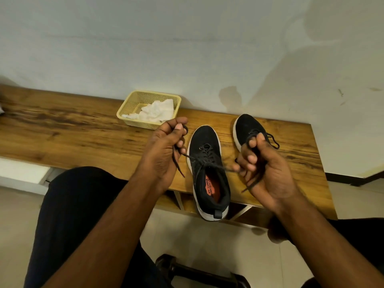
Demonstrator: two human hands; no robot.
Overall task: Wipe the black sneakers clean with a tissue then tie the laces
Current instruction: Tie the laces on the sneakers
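Both forearms reach in from 6 o'clock; left hand (pixel 166 146) and right hand (pixel 264 163), fingers curled, each pinch one end of the black lace (pixel 194 158), pulled taut sideways. Black white-soled sneaker (pixel 207 173) sits between them on wooden bench (pixel 83 138), second black sneaker (pixel 246 126) at 1 o'clock. Crumpled white tissue (pixel 155 112) in cream plastic mesh basket (pixel 133 100) at 11 o'clock.

Head camera looks steeply down, close over bench (pixel 83 129).

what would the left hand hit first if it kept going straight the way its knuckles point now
Probably the yellow basket holding the tissue; the left hand, gripping a lace, points up-table toward it. Depth is unclear from this one view.
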